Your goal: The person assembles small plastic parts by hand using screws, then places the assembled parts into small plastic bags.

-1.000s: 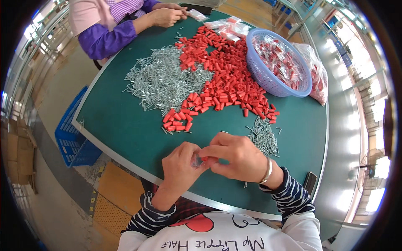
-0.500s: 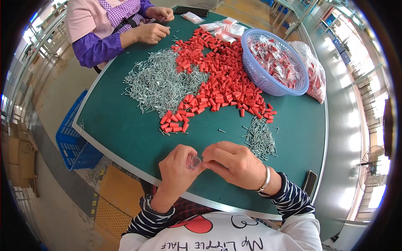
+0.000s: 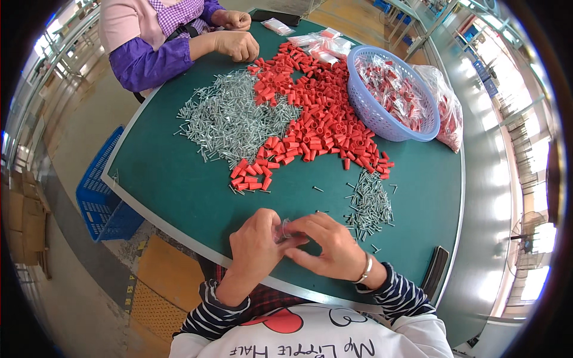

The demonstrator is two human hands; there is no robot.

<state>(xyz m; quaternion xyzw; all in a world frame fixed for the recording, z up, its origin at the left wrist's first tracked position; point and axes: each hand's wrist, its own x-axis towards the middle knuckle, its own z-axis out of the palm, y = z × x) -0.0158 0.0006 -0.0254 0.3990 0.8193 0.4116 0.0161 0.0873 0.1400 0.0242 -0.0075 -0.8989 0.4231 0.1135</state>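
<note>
My left hand (image 3: 253,244) is closed around a small clear plastic bag (image 3: 280,232), held just above the table's near side. My right hand (image 3: 329,243) meets it at the bag's mouth, fingertips bent in against the plastic. Whatever those fingertips hold, if anything, is too small and covered to make out. Beyond my hands lies a heap of red tapered plastic sleeves (image 3: 325,122). A small pile of silver screws (image 3: 370,206) lies close by on the right, and a larger heap of screws (image 3: 230,119) spreads at the far left.
A blue-purple basket (image 3: 388,128) full of filled bags stands at the far right, beside a big clear sack (image 3: 450,119). Flat plastic bags (image 3: 322,45) lie at the back. Across the corner, a co-worker's hands (image 3: 236,45) rest over the table. A dark phone-like object (image 3: 434,271) lies near the right edge.
My right hand has shifted slightly down, with its thumb now lower and apart from the index finger. A few loose screws now show near it. The co-worker's nearer hand has moved right toward the red sleeves.
</note>
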